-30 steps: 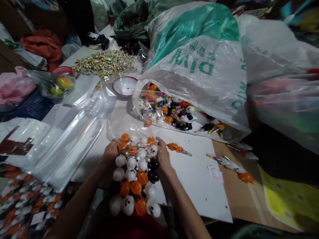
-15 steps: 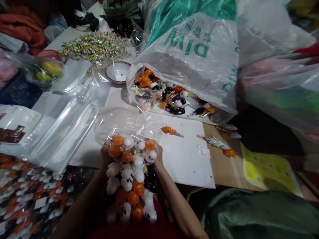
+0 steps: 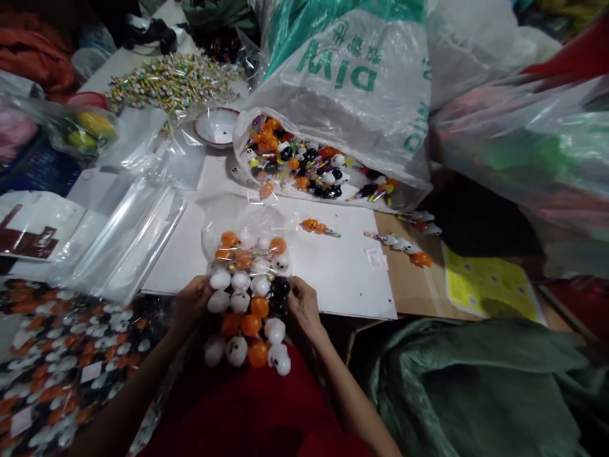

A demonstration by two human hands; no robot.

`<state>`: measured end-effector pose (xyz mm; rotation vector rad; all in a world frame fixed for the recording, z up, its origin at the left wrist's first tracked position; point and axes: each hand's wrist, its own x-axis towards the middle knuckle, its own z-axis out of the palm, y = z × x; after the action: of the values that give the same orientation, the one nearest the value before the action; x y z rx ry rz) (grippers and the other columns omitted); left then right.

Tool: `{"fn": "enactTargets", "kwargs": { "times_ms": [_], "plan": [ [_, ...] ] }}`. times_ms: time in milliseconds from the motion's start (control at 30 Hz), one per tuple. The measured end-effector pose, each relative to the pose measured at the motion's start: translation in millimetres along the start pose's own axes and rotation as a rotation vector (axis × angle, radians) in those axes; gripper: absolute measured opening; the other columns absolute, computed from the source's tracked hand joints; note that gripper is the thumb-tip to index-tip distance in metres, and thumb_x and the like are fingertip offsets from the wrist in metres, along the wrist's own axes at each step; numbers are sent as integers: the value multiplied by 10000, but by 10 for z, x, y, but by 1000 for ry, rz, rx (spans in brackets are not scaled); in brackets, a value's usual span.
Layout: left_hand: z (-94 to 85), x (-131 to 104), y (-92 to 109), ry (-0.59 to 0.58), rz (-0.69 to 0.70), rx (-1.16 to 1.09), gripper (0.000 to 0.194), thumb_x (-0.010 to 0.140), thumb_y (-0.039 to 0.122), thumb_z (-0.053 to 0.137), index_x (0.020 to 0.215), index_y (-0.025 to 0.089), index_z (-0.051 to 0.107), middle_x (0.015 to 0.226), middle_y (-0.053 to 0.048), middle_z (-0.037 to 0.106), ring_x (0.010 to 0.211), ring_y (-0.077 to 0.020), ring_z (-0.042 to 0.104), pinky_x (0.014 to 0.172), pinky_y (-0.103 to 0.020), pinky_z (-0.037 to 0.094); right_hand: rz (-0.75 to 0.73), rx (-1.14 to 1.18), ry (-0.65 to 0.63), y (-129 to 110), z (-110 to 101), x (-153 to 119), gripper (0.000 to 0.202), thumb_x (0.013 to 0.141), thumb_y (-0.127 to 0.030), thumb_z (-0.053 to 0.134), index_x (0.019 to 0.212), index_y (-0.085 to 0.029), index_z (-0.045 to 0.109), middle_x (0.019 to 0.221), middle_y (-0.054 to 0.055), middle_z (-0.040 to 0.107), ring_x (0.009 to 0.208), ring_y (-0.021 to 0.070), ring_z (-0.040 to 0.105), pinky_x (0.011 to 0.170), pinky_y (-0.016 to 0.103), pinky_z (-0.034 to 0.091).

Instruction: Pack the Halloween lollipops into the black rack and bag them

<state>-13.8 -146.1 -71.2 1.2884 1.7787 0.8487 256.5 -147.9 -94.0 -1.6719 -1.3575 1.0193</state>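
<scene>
My left hand [image 3: 193, 303] and my right hand [image 3: 304, 303] grip the two sides of a bundle of novelty sticks [image 3: 250, 325], each topped with small rounded heads. The heads are white ghost faces, orange pumpkins and some black ones. A clear plastic bag [image 3: 223, 219] lies around the far part of the bundle, flat on the white board. At the body side, heads stick out over the board's edge. My fingertips are partly hidden behind the bundle. To its right lies a loose orange-headed stick [image 3: 314, 225].
A big white-and-green sack [image 3: 328, 95] lies open behind, spilling similar sticks [image 3: 304, 165]. Clear plastic bags [image 3: 118, 235] are stacked at left, above packed bundles [image 3: 61, 362]. A white bowl [image 3: 216, 127], a yellow sheet [image 3: 490, 282] and a dark green sack [image 3: 476, 387] surround the board [image 3: 352, 279].
The bundle's near end has come up and away from my body, and my hands now show on its sides. The view has shifted slightly, moving the surroundings up and left.
</scene>
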Motion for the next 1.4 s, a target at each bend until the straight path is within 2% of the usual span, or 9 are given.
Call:
{"fn": "enactTargets", "kwargs": {
  "times_ms": [133,267,367,600,733,900,1067,1233,1400],
  "plan": [
    [112,207,106,228,172,46,328,823,385,558,1039,165,670,805,-37,713,686,-158,661,651,-250,527,-250,-101,219,-232,-113,234,233,881,-367,546,962,-177,653,760,15,656,581,120,563,530,226,456],
    [179,327,214,274,305,12,244,889,343,526,1000,184,673,880,-49,731,754,-154,678,695,-247,538,-451,-210,288,-333,-265,290,156,907,-327,578,915,-196,663,756,17,672,554,109,575,512,217,467],
    [182,354,262,277,322,-46,193,888,334,547,920,185,665,844,-45,728,743,-155,682,697,-248,544,-449,-179,287,-364,-326,267,147,910,-315,594,859,-197,664,696,3,655,541,110,567,496,214,459],
    [-34,339,443,142,557,-3,147,921,222,516,795,183,581,730,-11,628,689,-124,605,660,-226,488,-357,-13,84,-489,-398,306,194,899,-342,579,764,-203,592,706,5,614,662,148,589,622,254,498],
    [-408,177,375,-184,782,96,101,936,147,488,885,187,565,860,-28,628,809,-124,597,754,-228,483,-356,-47,-288,-556,-617,89,214,967,-343,498,802,-211,533,760,6,579,705,140,561,649,238,477],
    [-895,-90,234,-620,654,242,153,944,137,469,835,187,565,927,-32,611,814,-117,586,745,-215,459,-359,-199,-675,-713,-705,-363,158,984,-288,460,858,-227,533,807,3,621,711,132,580,663,229,482],
    [-1075,-282,352,-840,431,198,217,951,243,483,860,256,680,927,-36,662,781,-161,614,724,-268,508,-467,-234,-740,-804,-649,-561,97,909,-216,519,895,-309,543,801,-10,685,673,176,660,612,272,560],
    [-1024,-358,489,-754,181,104,242,877,407,560,747,268,709,847,-25,696,746,-192,636,728,-312,546,-433,-159,-678,-821,-660,-345,39,901,-314,565,863,-323,567,737,0,672,604,201,636,518,300,542],
    [-1180,-197,848,-479,275,25,294,844,457,566,673,232,649,701,-22,650,657,-166,605,640,-290,525,-280,114,-576,-1217,-698,3,416,913,-589,530,717,-227,478,626,-4,521,560,143,502,490,258,429]
  ]
}}
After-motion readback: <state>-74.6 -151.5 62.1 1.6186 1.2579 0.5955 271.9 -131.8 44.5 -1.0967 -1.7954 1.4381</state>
